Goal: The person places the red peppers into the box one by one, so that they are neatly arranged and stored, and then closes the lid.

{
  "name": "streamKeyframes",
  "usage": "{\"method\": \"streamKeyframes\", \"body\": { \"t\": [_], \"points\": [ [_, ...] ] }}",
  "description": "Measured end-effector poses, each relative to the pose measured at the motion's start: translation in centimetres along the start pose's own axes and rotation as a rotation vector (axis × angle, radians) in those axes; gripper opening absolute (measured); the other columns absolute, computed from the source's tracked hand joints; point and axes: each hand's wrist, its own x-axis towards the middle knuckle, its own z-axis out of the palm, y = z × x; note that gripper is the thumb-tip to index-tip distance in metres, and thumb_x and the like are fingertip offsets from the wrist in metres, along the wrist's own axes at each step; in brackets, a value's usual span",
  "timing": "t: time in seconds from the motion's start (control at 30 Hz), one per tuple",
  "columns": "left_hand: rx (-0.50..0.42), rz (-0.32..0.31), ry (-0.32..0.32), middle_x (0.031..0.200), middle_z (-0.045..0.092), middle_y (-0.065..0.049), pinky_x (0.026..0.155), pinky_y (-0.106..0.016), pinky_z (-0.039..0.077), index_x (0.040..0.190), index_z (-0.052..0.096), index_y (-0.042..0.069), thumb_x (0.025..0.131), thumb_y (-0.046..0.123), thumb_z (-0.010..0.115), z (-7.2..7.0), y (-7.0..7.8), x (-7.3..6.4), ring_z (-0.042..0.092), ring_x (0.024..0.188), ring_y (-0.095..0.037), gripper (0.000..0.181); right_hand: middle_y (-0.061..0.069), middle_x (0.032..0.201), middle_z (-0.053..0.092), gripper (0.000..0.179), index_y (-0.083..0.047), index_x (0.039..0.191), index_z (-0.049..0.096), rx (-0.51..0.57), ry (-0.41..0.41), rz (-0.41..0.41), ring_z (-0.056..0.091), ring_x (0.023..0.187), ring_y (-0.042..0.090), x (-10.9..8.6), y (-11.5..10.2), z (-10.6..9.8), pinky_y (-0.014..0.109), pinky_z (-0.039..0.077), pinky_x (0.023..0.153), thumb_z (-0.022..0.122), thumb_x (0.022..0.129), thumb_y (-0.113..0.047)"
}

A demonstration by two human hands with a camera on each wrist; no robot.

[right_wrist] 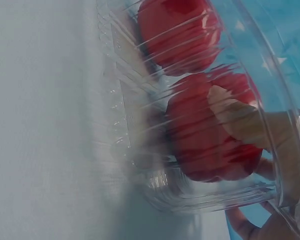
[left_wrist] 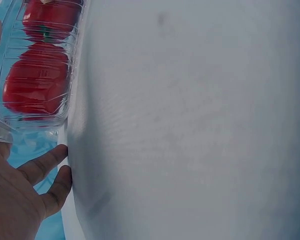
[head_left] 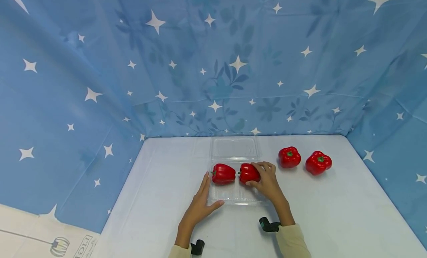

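Observation:
A clear plastic clamshell box (head_left: 224,195) lies with its lid (head_left: 234,148) folded back on the white table. Inside sit two red bell peppers on their sides, the left pepper (head_left: 223,174) and the right pepper (head_left: 248,173), stems pointing left. My right hand (head_left: 267,182) grips the right pepper, thumb on its near side and fingers over the far side; the right wrist view shows the thumb (right_wrist: 240,117) through the box wall. My left hand (head_left: 198,208) lies along the box's left edge with fingers straight and thumb spread at the front rim.
Two more red bell peppers stand stem up to the right of the box, one pepper (head_left: 289,156) nearer and another pepper (head_left: 318,162) farther right. A blue star-patterned curtain (head_left: 200,83) surrounds the table's back and sides.

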Motion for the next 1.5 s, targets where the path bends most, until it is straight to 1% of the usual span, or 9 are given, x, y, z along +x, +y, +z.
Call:
{"method": "streamKeyframes", "body": {
  "t": [0.17, 0.3, 0.43, 0.67, 0.8, 1.0, 1.3, 1.5],
  "points": [
    [-0.008, 0.007, -0.002, 0.166, 0.001, 0.012, 0.11, -0.068, 0.03, 0.159, 0.008, 0.023, 0.083, 0.056, 0.07, -0.19, 0.16, 0.08, 0.015, 0.152, -0.024, 0.103, 0.02, 0.139, 0.049, 0.08, -0.01, 0.142, 0.05, -0.026, 0.006, -0.02, 0.026, 0.135, 0.041, 0.18, -0.07, -0.04, 0.065, 0.044, 0.099, 0.086, 0.072, -0.025],
    [-0.012, 0.006, -0.001, 0.166, 0.001, 0.012, 0.109, -0.069, 0.029, 0.159, 0.008, 0.023, 0.083, 0.055, 0.07, -0.2, 0.21, 0.11, 0.014, 0.153, -0.024, 0.103, 0.019, 0.14, 0.05, 0.08, -0.011, 0.142, 0.051, -0.04, 0.008, -0.023, 0.026, 0.136, 0.041, 0.29, -0.2, -0.03, 0.068, 0.039, 0.102, 0.086, 0.072, -0.027],
    [-0.01, 0.004, 0.001, 0.166, 0.001, 0.011, 0.108, -0.071, 0.028, 0.159, 0.008, 0.023, 0.083, 0.056, 0.069, -0.03, 0.13, 0.12, 0.014, 0.153, -0.025, 0.103, 0.018, 0.14, 0.051, 0.08, -0.013, 0.142, 0.052, -0.047, 0.01, -0.02, 0.027, 0.136, 0.041, 0.28, -0.21, -0.02, 0.069, 0.039, 0.102, 0.086, 0.072, -0.029],
    [-0.01, -0.005, 0.003, 0.165, 0.001, 0.012, 0.107, -0.073, 0.027, 0.159, 0.01, 0.023, 0.083, 0.057, 0.069, 0.15, 0.07, -0.01, 0.015, 0.152, -0.027, 0.102, 0.02, 0.139, 0.051, 0.079, -0.013, 0.142, 0.051, -0.036, 0.01, -0.016, 0.027, 0.136, 0.042, 0.08, 0.04, 0.15, 0.069, 0.04, 0.1, 0.086, 0.072, -0.029],
    [-0.013, -0.004, 0.003, 0.165, 0.001, 0.011, 0.107, -0.072, 0.028, 0.159, 0.01, 0.023, 0.083, 0.057, 0.069, 0.11, 0.1, -0.03, 0.015, 0.152, -0.027, 0.102, 0.021, 0.138, 0.05, 0.078, -0.013, 0.142, 0.051, -0.033, 0.011, -0.018, 0.026, 0.136, 0.042, 0.04, 0.08, 0.16, 0.067, 0.043, 0.099, 0.086, 0.073, -0.028],
    [-0.023, -0.005, 0.0, 0.166, 0.002, 0.009, 0.107, -0.072, 0.028, 0.159, 0.01, 0.022, 0.083, 0.056, 0.069, 0.13, 0.12, -0.13, 0.016, 0.152, -0.028, 0.102, 0.021, 0.137, 0.05, 0.077, -0.013, 0.142, 0.052, -0.023, 0.01, -0.019, 0.026, 0.136, 0.041, -0.04, 0.24, 0.23, 0.065, 0.044, 0.1, 0.085, 0.074, -0.028],
    [-0.007, -0.007, 0.004, 0.166, 0.002, 0.011, 0.107, -0.072, 0.029, 0.159, 0.009, 0.023, 0.083, 0.057, 0.069, 0.19, 0.11, -0.08, 0.017, 0.152, -0.027, 0.102, 0.021, 0.138, 0.047, 0.079, -0.014, 0.142, 0.051, -0.001, 0.006, -0.017, 0.024, 0.137, 0.042, -0.18, 0.09, 0.07, 0.064, 0.048, 0.095, 0.086, 0.073, -0.027],
    [-0.008, -0.001, 0.008, 0.166, 0.002, 0.009, 0.107, -0.071, 0.03, 0.159, 0.011, 0.021, 0.083, 0.055, 0.07, 0.04, 0.25, 0.0, 0.017, 0.152, -0.028, 0.102, 0.02, 0.14, 0.046, 0.079, -0.015, 0.142, 0.05, 0.016, 0.009, -0.018, 0.023, 0.138, 0.041, -0.23, 0.09, 0.0, 0.062, 0.048, 0.097, 0.086, 0.073, -0.026]
  ]
}}
